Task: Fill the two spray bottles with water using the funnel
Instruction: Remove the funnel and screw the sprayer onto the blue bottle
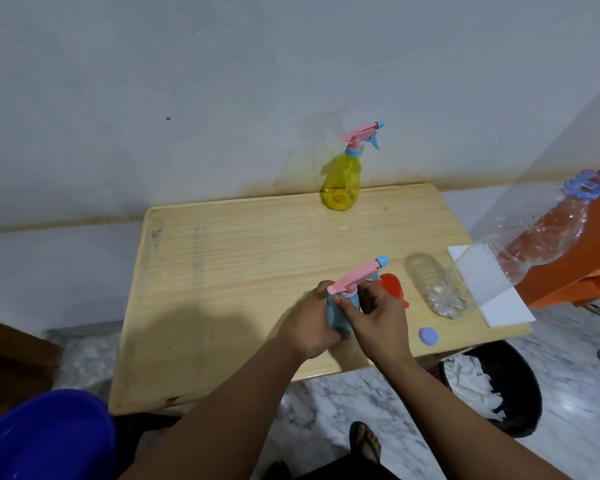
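A light wooden table fills the middle of the frame, set against a pale wall. At the right edge of the frame, a large clear plastic bottle stands on the table with its open neck leaning toward the upper right (the wide lens bends it). A sheet of white paper lies just beside its base. In the lower left corner sits part of a blue basin, and at lower right a dark bin on the floor.

At the table's far edge, upper centre, a yellow spray bottle stands upright with its pink and blue head on.

Just below centre, both hands hold a blue spray bottle. The left hand wraps its fingers round the bottle's body. The right hand pinches the neck just under the pink trigger head.

An orange funnel lies right behind the right hand. A small blue cap lies near the table's front edge, to the right of the hands.
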